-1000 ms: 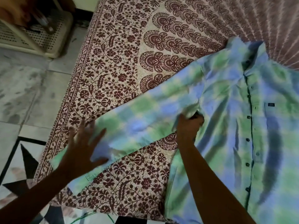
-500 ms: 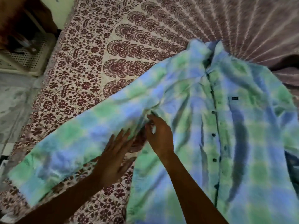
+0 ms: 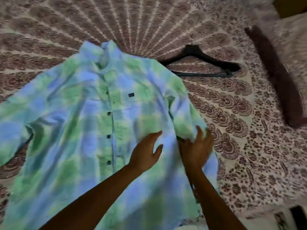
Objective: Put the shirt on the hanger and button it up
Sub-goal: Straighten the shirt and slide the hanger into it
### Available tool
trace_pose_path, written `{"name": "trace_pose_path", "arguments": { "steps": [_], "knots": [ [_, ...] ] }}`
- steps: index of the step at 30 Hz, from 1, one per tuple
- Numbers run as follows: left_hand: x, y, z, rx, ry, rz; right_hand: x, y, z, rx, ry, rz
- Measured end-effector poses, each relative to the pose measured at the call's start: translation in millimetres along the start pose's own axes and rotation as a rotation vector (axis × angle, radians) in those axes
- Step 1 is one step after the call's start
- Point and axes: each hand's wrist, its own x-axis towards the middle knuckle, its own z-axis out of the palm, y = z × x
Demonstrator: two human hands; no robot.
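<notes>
My left hand (image 3: pixel 146 151) rests flat on the shirt (image 3: pixel 93 130) front, fingers relaxed. My right hand (image 3: pixel 196 150) meets the bunched sleeve (blurred; I cannot tell whether it grips). The shirt lies spread mid-bed (image 3: pixel 249 146), with the hanger (image 3: pixel 199 62) just beside its shoulder.

Bed takes up nearly all I see, covered by cream bedsheet printed with maroon mandala pattern (image 3: pixel 149 22). Pale rays fan across far part, rings of scalloped paisley shapes lie around them, small flowers run toward right border. Far right: pillow in matching cream-and-maroon floral print (image 3: pixel 294 44) lies on bedsheet, with plain dark maroon band (image 3: pixel 274 75) along its inner edge. Top right corner: dark brown patch (image 3: pixel 290 5), can't tell what. Bottom right: small black shape (image 3: pixel 299 214), unclear. Light dim; my view motion-blurred.
</notes>
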Motion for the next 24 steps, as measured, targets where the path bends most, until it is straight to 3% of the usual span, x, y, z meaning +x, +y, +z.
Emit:
{"name": "trace_pose_path", "arguments": {
  "steps": [3, 4, 6, 9, 13, 16, 18, 24],
  "knots": [
    [0, 14, 43, 0.055, -0.108, -0.037, 12, 57, -16, 0.007, -0.043, 0.594],
    [-1, 18, 57, 0.035, -0.123, -0.054, 12, 71, -20, 0.011, -0.115, 0.646],
    [-4, 31, 77, -0.102, -0.173, -0.126, 15, 87, -23, 0.116, -0.267, 0.626],
    [-3, 61, 109, -0.415, -0.345, -0.361, 25, 95, -28, 0.437, -0.298, 0.587],
    [10, 87, 136, -0.819, -0.324, -0.657, 41, 79, -49, 0.842, -0.725, 0.576],
    [24, 105, 144, -1.031, -0.359, -0.768, 56, 92, -67, 0.9, -0.864, 0.564],
    [32, 123, 154, -0.993, -0.432, -0.764, 71, 103, -87, 0.829, -0.839, 0.548],
    [62, 150, 170, -1.017, -0.477, -0.724, 121, 167, -146, 0.533, -0.505, 0.386]
  ]
}}
